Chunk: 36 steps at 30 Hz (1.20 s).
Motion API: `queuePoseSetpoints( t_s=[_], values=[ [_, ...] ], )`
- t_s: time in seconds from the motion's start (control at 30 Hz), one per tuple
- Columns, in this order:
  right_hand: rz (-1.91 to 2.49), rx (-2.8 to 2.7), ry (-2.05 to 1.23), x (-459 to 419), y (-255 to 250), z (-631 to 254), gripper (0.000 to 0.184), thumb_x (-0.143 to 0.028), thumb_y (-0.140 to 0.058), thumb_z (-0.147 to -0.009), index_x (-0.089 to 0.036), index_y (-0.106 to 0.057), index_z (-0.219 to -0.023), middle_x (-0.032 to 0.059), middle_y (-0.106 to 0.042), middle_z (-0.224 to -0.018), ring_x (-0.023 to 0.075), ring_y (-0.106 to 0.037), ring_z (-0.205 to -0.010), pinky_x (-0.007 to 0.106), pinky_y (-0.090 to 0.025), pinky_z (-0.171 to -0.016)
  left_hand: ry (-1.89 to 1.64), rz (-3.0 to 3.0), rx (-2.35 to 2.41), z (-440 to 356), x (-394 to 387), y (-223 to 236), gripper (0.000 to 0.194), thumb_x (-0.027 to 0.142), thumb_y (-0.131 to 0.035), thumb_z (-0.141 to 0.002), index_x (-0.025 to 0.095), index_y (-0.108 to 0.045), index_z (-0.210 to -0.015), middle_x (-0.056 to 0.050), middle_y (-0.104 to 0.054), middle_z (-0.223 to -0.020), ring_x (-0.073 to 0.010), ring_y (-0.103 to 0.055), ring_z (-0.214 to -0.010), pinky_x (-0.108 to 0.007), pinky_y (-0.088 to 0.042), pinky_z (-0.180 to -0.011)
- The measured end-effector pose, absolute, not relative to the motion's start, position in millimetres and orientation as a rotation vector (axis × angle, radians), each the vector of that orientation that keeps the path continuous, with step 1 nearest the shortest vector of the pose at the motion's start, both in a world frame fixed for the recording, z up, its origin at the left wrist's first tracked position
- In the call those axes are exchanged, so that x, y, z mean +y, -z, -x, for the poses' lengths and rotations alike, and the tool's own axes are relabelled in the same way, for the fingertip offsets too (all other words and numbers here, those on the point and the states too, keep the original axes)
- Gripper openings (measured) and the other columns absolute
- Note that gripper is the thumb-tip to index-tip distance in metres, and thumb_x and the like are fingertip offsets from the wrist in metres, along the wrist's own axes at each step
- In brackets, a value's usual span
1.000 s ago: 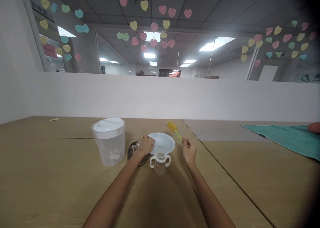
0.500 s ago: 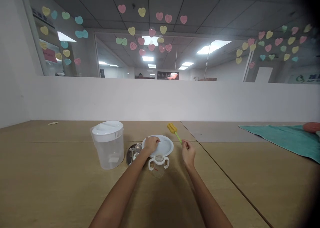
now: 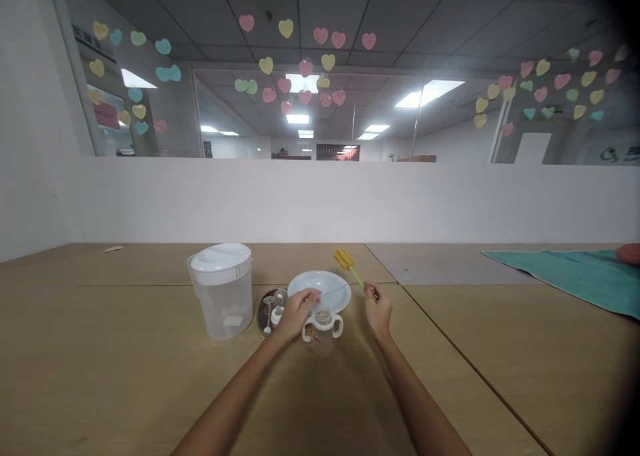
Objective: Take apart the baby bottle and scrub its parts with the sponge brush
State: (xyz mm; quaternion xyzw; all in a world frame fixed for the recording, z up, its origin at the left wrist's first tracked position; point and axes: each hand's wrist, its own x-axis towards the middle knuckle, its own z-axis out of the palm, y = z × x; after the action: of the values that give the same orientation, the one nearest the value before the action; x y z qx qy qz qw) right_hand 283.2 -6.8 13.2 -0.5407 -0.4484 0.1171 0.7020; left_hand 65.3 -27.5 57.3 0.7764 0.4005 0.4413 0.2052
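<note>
My right hand [image 3: 379, 309] is closed around the green handle of a bottle brush with a yellow sponge head [image 3: 345, 259]; the head points up and left. Fingers pinched, my left hand [image 3: 299, 311] hovers over the near left rim of a white plate [image 3: 295, 283]. A thin wire-like rod [image 3: 334, 289] runs from its fingertips across the plate; what it belongs to is unclear. Just right of that hand stands an uncapped clear baby bottle [image 3: 322, 339] with two white handles. Left of it, a dark round dish [image 3: 262, 317] bears small bottle parts, partly hidden by the hand.
A tall translucent container [image 3: 225, 303] with a white lid stands at the left. Far right lies a teal cloth [image 3: 575, 273] with a reddish object [image 3: 628, 253] on it. A small flat piece [image 3: 113, 249] is at the back left. A white wall [image 3: 320, 199] closes the far side.
My left hand has drawn back from over the plate toward me, and the thin rod's left end came with it. My right hand keeps the brush in nearly the same place. The view shifted slightly.
</note>
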Motion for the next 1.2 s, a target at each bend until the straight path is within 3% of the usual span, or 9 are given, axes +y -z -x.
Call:
queuePoseSetpoints(
  t_s=[0.17, 0.4, 0.7, 1.0, 1.1, 1.2],
  values=[
    [1.211, -1.029, -0.241, -9.3, -13.7, -279.4, 0.046, -0.05, -0.046, -0.077, -0.012, -0.067, -0.09, 0.0077, -0.065, -0.077, 0.0168, -0.052, -0.068, 0.026, -0.039, -0.065, -1.249, -2.5, 1.178, -50.7, -47.4, -21.7, 0.04, 0.05, -0.044, -0.086, 0.022, -0.062, -0.108, -0.008, -0.064, -0.111, -0.0264, -0.049, -0.113, -0.045, -0.034, -0.098],
    [1.212, -1.068, -0.243, -14.9, -18.3, -279.6, 0.042, -0.046, -0.044, -0.079, -0.012, -0.065, -0.09, 0.0076, -0.065, -0.083, 0.0165, -0.054, -0.072, 0.025, -0.039, -0.069, -1.265, -2.592, 1.234, -53.1, -46.8, -14.1, 0.051, 0.059, -0.057, -0.074, 0.021, -0.059, -0.107, -0.01, -0.062, -0.113, -0.0278, -0.049, -0.112, -0.043, -0.035, -0.096],
    [1.216, -1.049, -0.25, -14.8, -18.9, -281.5, 0.041, -0.046, -0.046, -0.077, -0.012, -0.066, -0.091, 0.01, -0.066, -0.085, 0.018, -0.055, -0.075, 0.027, -0.04, -0.071, -1.111, -2.727, 1.167, -61.5, -55.7, -9.5, 0.057, 0.06, -0.058, -0.071, 0.022, -0.057, -0.114, -0.012, -0.047, -0.132, -0.0311, -0.038, -0.123, -0.049, -0.028, -0.101],
    [1.172, -1.029, -0.234, -18.1, -22.7, -280.3, 0.043, -0.048, -0.048, -0.077, -0.012, -0.066, -0.089, 0.0071, -0.063, -0.077, 0.0159, -0.052, -0.071, 0.026, -0.039, -0.068, -1.304, -2.478, 1.028, -64.3, -63.7, -7.8, 0.053, 0.047, -0.058, -0.074, 0.018, -0.046, -0.117, -0.013, -0.056, -0.116, -0.0271, -0.051, -0.11, -0.043, -0.039, -0.094],
    [1.095, -0.969, -0.297, -18.4, -27.4, -279.3, 0.044, -0.051, -0.053, -0.073, -0.011, -0.065, -0.085, 0.002, -0.056, -0.065, 0.0125, -0.046, -0.061, 0.023, -0.037, -0.059, -1.416, -2.234, 1.07, -60.5, -60.1, -6.4, 0.053, 0.042, -0.056, -0.077, 0.018, -0.037, -0.121, -0.011, -0.061, -0.108, -0.0233, -0.059, -0.098, -0.037, -0.046, -0.084],
    [1.014, -0.884, -0.551, -19.0, -34.3, -278.3, 0.046, -0.057, -0.063, -0.063, -0.011, -0.062, -0.073, -0.0024, -0.047, -0.054, 0.0077, -0.034, -0.047, 0.021, -0.029, -0.045, -1.6, -2.077, 1.161, -55.8, -53.4, -5.9, 0.062, 0.04, -0.055, -0.079, 0.017, -0.026, -0.128, -0.012, -0.06, -0.113, -0.0224, -0.06, -0.099, -0.037, -0.046, -0.087]
  ],
)
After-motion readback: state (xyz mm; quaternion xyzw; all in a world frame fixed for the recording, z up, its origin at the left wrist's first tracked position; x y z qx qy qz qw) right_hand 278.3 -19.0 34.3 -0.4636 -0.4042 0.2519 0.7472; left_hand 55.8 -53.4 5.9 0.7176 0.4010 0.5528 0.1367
